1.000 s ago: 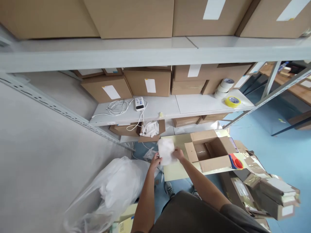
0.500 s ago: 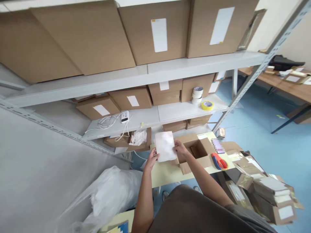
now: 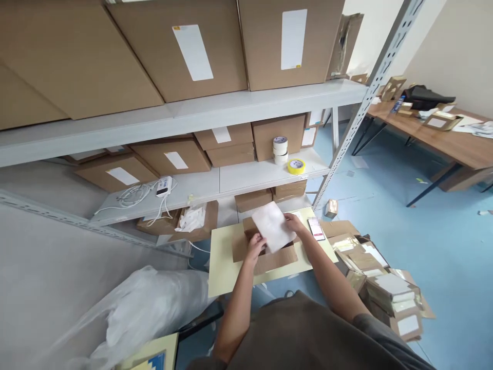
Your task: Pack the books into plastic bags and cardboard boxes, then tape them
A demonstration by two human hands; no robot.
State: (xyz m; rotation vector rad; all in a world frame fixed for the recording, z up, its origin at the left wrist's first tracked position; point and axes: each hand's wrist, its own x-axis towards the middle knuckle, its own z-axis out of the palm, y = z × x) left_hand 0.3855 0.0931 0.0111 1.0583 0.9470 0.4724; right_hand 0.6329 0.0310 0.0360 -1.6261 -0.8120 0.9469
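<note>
Between my two hands is a flat white rectangular packet (image 3: 272, 226), which looks wrapped in thin foam or a plastic sheet. My left hand (image 3: 256, 247) pinches its lower left edge. At its right edge, my right hand (image 3: 294, 224) grips it with bent fingers. The packet is tilted over an open cardboard box (image 3: 275, 259) and covers most of the opening, so the inside is largely hidden. That box rests on a pale yellow table (image 3: 222, 262). Just right of my right hand lies a phone (image 3: 316, 229) with a lit screen.
Ahead stands a metal shelf rack (image 3: 231, 110) loaded with cartons. White tape rolls (image 3: 280, 149) and a yellow tape roll (image 3: 296, 166) sit on its middle shelf. Stacked small boxes (image 3: 389, 293) lie to the right, a large plastic bag (image 3: 154, 308) to the left.
My hands have carried the white packet from left of the open box to over its opening, turning it slightly. The view has swung right; the red and blue tape dispenser no longer shows.
</note>
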